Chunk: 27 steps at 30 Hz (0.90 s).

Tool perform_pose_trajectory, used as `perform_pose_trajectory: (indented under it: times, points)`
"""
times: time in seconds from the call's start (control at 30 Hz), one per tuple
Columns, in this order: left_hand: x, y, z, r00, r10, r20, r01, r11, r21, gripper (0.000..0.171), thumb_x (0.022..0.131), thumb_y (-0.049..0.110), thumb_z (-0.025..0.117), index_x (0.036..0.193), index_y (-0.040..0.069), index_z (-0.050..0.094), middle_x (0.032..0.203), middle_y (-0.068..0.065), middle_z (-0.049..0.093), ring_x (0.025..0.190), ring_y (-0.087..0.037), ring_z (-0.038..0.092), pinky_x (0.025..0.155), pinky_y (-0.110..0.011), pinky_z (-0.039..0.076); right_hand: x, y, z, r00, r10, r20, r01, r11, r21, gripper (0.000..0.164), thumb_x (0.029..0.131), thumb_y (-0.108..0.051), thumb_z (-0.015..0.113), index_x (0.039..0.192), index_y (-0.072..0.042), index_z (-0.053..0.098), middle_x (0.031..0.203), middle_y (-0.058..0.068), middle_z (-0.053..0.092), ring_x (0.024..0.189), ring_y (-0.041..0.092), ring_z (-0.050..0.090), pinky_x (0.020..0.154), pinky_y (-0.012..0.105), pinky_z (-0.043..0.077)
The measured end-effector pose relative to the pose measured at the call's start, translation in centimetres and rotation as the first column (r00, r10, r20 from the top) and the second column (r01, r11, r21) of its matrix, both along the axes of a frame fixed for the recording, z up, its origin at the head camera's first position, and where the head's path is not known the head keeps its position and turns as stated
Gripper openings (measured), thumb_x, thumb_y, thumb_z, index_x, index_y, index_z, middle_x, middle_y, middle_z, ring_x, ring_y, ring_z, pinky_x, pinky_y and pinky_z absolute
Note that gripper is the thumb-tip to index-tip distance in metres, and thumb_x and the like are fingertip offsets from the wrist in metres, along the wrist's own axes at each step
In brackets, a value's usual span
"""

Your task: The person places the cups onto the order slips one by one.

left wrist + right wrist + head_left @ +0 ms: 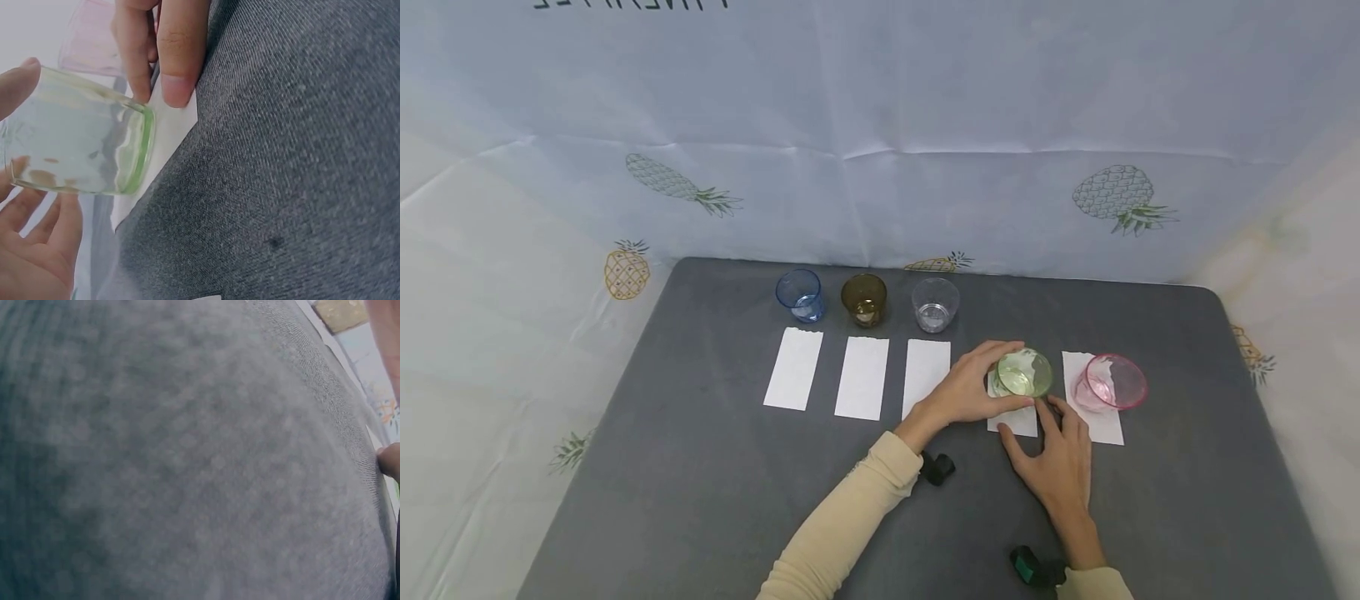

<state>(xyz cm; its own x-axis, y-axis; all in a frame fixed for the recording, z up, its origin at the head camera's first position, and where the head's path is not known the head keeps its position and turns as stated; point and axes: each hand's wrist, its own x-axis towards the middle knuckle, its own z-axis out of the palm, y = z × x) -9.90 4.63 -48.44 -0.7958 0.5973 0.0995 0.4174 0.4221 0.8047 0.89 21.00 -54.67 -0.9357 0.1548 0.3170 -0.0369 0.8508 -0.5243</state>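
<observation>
Green glass (pixel 1024 372): at the fourth slip (pixel 1018 425), in the left hand's grip. Across the grey table (pixel 700 467), left to right: blue glass (pixel 801 294) just behind the first slip (pixel 793 368); brown glass (pixel 864 300) behind the second slip (pixel 861 377); clear glass (pixel 936 305) behind the third slip (pixel 927 367). Then the left hand (pixel 968 387), thumb and fingers curved round the green glass. Right hand (pixel 1060 462) just beside, holding no glass, thumb and forefinger spread wide. Far right, pink glass (pixel 1111 383), base on the fifth slip (pixel 1101 427).

My reckoning: pink is placed, green is in hand, and blue, brown and clear are left.

Left wrist view adds the green glass's side and the right thumb pressed to paper, poorly told from above; whether the glass's base touches, I cannot tell. Right wrist view: mostly blurred grey cloth, no full glass. Only the head view shows the whole row.
</observation>
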Motion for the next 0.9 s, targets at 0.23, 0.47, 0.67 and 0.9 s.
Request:
perform_pose_trajectory:
  times: [0.23,0.47,0.67,0.9]
  points:
    - [0.1,0.0,0.0,1.000,0.011,0.023,-0.011,1.000,0.002,0.079,0.087,0.038,0.081,0.154,0.014,0.046,0.153,-0.004,0.052,0.136,-0.017,0.057,0.107,-0.021,0.047,0.1,0.0,0.1,0.999,0.004,-0.035,-0.006,0.999,-0.054,0.064,0.075,-0.028,0.084,0.127,0.005,0.066,0.131,0.032,0.054,0.120,0.051,0.046,0.102,0.065,0.035]
    - [0.0,0.0,0.2,1.000,0.015,0.021,-0.015,1.000,-0.025,0.079,0.087,0.039,0.080,0.154,0.015,0.047,0.153,-0.004,0.052,0.134,-0.018,0.058,0.107,-0.023,0.048,0.7,-0.6,0.9,1.000,0.001,-0.005,-0.002,0.990,-0.142,0.062,0.076,-0.021,0.085,0.129,0.004,0.066,0.129,0.032,0.054,0.122,0.050,0.044,0.103,0.065,0.032]
    - [0.1,0.0,0.7,1.000,0.022,0.006,-0.022,0.997,-0.071,0.080,0.087,0.043,0.079,0.155,0.016,0.046,0.153,-0.004,0.051,0.140,-0.020,0.054,0.113,-0.032,0.047,1.2,-0.6,1.3,0.999,0.003,-0.033,-0.010,0.977,-0.213,0.063,0.075,-0.015,0.086,0.130,0.006,0.065,0.127,0.032,0.056,0.122,0.051,0.044,0.104,0.065,0.031]
    - [0.2,0.0,0.9,1.000,0.024,-0.017,-0.025,0.997,-0.075,0.081,0.086,0.042,0.080,0.154,0.015,0.046,0.151,-0.004,0.053,0.141,-0.019,0.052,0.115,-0.030,0.045,1.3,-0.3,1.1,0.998,0.009,-0.064,-0.024,0.970,-0.243,0.065,0.074,-0.012,0.086,0.132,0.006,0.064,0.125,0.033,0.056,0.119,0.050,0.045,0.105,0.064,0.028]
